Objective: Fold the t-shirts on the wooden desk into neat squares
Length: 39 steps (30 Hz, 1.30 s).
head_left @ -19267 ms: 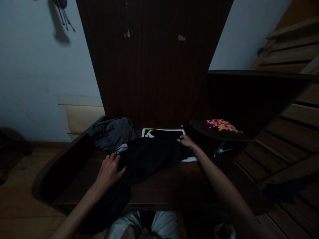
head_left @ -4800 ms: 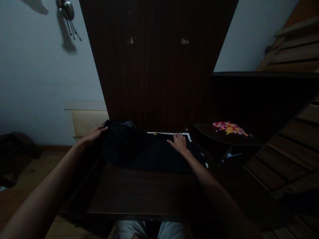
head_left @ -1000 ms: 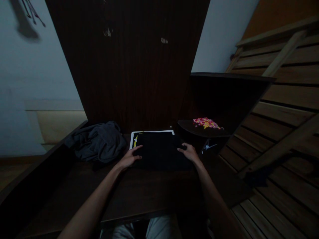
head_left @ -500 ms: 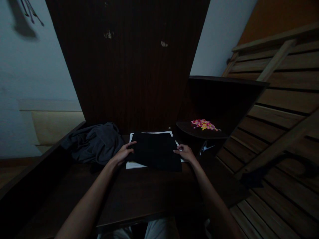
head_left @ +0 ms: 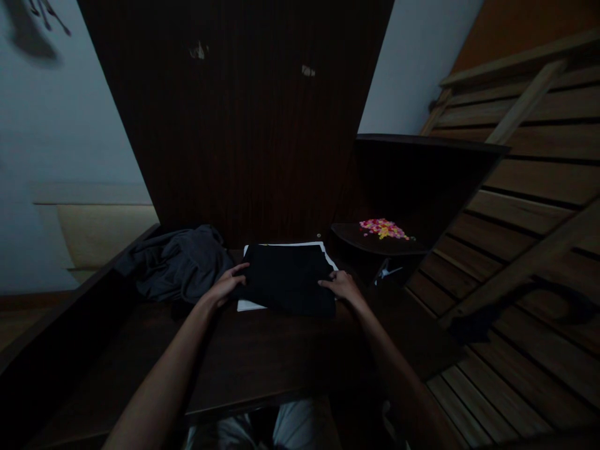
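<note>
A matte black cloth (head_left: pixel 288 278), roughly rectangular with a slanting near edge, lies over a white sheet (head_left: pixel 253 305) on the dark desk. The white shows along the far edge, at the right and at the near left corner. My left hand (head_left: pixel 227 284) grips the cloth's left edge, thumb and fingers closed on it. At the opposite edge my right hand (head_left: pixel 343 284) pinches the cloth, with its thumb on top. The fingertips beneath the edges are hidden.
A crumpled grey garment (head_left: pixel 180 262) lies left on the desk (head_left: pixel 281 362). Small pink, red and yellow pieces (head_left: pixel 383 229) are heaped on a corner shelf (head_left: pixel 347 234) at right. Beneath it sits a small pale object (head_left: pixel 387 273). Wooden slats (head_left: pixel 539 175) stand farther right.
The cloth's right side has shifted slightly left over the white sheet, and my right hand has moved with it. Both hands keep their hold. The camera view has tilted a little.
</note>
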Available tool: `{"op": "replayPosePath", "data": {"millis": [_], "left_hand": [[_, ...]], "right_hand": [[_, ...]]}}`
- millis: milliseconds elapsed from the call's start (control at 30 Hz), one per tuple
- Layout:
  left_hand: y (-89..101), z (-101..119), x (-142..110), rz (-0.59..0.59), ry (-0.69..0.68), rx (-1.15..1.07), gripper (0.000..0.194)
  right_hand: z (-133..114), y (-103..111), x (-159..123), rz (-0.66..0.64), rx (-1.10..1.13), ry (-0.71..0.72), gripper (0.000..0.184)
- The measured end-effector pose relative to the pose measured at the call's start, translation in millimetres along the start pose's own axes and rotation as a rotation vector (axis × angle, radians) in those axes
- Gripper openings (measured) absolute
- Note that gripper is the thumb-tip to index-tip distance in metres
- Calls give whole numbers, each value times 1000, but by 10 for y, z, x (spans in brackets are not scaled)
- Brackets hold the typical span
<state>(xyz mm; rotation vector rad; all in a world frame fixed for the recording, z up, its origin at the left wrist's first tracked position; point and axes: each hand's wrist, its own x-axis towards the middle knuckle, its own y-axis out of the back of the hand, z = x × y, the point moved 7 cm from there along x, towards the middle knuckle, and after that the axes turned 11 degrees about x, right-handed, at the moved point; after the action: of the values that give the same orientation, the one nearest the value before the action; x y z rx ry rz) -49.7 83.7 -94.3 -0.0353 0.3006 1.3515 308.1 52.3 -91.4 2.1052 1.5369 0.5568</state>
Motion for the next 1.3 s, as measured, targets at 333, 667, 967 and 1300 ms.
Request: {"op": "replayPosePath", "data": {"millis": [333, 667, 967, 1300], "left_hand": [[-27, 10, -12, -47, -25, -95, 87], [-147, 218, -62, -91, -120, -142, 96], [-173, 154, 138, -42, -81, -99, 93], [-119, -30, 204, -39, -140, 63, 91]], "right_hand": [[-163, -168, 43, -133, 512, -52, 19], [-397, -61, 391, -225, 716, -116, 29], [-236, 65, 705, -163, 589, -167, 28], [-46, -88, 450, -352, 719, -124, 78]]}}
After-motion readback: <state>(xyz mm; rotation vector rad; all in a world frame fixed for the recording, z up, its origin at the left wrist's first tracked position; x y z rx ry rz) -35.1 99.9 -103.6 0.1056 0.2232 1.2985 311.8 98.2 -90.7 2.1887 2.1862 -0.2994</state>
